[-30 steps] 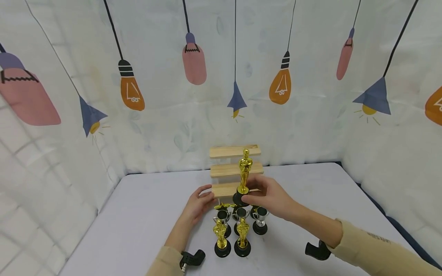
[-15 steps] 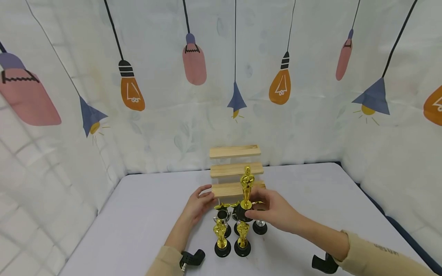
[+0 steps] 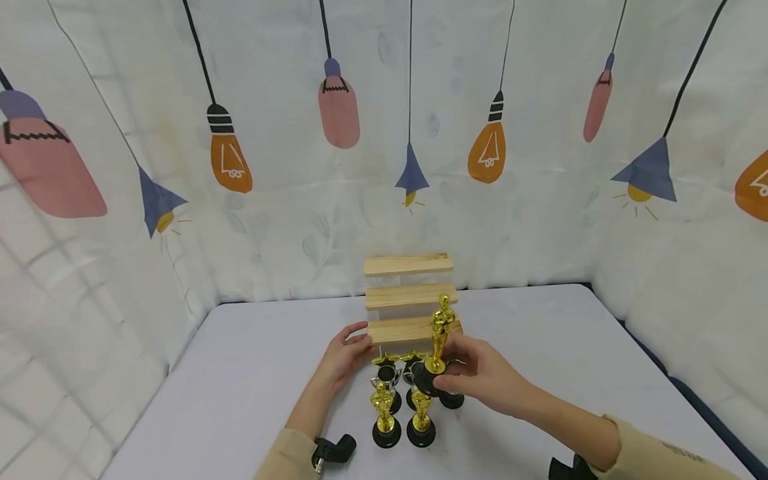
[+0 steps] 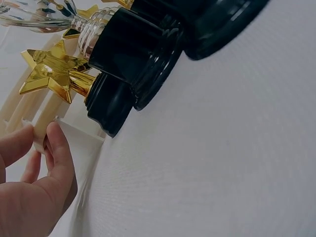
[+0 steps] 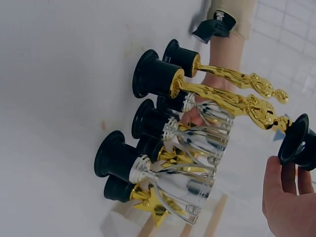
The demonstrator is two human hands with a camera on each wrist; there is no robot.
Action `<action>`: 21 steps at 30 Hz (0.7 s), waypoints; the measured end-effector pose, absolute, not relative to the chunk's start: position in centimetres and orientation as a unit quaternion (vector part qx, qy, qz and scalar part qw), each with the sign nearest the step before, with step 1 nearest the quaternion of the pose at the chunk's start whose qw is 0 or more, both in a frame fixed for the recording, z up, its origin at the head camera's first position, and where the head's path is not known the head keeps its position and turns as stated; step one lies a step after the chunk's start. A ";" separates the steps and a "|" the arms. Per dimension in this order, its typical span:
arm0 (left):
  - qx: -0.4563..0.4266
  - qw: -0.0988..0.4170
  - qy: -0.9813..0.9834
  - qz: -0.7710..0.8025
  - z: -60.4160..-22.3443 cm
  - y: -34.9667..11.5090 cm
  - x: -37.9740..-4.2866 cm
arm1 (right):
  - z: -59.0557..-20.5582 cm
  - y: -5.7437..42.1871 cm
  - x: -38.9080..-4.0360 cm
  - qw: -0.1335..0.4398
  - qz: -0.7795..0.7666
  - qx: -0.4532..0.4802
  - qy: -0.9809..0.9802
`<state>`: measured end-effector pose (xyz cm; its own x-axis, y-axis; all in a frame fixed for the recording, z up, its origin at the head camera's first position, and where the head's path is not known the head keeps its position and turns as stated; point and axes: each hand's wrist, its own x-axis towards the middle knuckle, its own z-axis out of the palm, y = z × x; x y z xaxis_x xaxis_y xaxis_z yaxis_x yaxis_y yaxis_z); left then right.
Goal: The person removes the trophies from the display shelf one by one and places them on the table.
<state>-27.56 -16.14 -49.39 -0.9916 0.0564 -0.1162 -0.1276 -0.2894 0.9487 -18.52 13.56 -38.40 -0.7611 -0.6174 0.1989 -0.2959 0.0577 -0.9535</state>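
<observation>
My right hand (image 3: 489, 373) holds a gold figure trophy (image 3: 442, 327) by its black base, slightly tilted, above the other trophies. In the right wrist view only that base (image 5: 301, 143) shows, with the fingers against it. My left hand (image 3: 343, 357) pinches the left end of the lowest wooden shelf (image 3: 393, 331) between thumb and fingers, as the left wrist view shows at the shelf end (image 4: 43, 131). Two more gold figure trophies stand nearest me, one at left (image 3: 383, 408) and one at right (image 3: 421, 417). Behind them are silver cup trophies (image 5: 185, 185) and gold star trophies (image 4: 52, 71).
The three-tier wooden rack stands at the back of the white table (image 3: 276, 373), its middle tier (image 3: 399, 297) and top tier (image 3: 408, 265) rising toward the patterned curtain (image 3: 288, 220). The trophies are packed closely in rows in front of it.
My right hand has lowered the gold figure trophy from in front of the shelves and shifted it right, close over the standing trophies. The left hand stays on the lowest shelf.
</observation>
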 end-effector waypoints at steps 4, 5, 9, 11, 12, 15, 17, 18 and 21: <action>-0.030 0.057 0.594 0.802 -49.3 -16.1 -27.6 | -38.4 14.1 -18.3 0.117 -0.603 -0.329 0.717; -0.031 0.057 0.594 0.802 -49.3 -16.1 -27.6 | -38.4 14.2 -18.2 0.115 -0.602 -0.330 0.718; -0.033 0.057 0.595 0.801 -49.3 -16.1 -27.5 | -38.4 14.8 -18.0 0.114 -0.603 -0.328 0.719; -0.032 0.057 0.595 0.801 -49.3 -16.1 -27.5 | -38.5 15.1 -17.9 0.117 -0.607 -0.327 0.715; -0.030 0.057 0.596 0.801 -49.4 -16.1 -27.5 | -38.6 15.3 -17.9 0.119 -0.609 -0.328 0.712; -0.029 0.057 0.596 0.800 -49.5 -16.2 -27.5 | -38.8 15.8 -17.8 0.124 -0.617 -0.334 0.702; -0.030 0.057 0.596 0.801 -49.5 -16.2 -27.5 | -39.0 16.1 -17.8 0.124 -0.619 -0.342 0.696; -0.028 0.057 0.596 0.800 -49.5 -16.2 -27.5 | -39.1 16.4 -17.7 0.125 -0.620 -0.343 0.694; -0.029 0.058 0.596 0.801 -49.6 -16.2 -27.6 | -39.5 17.1 -17.6 0.123 -0.617 -0.343 0.698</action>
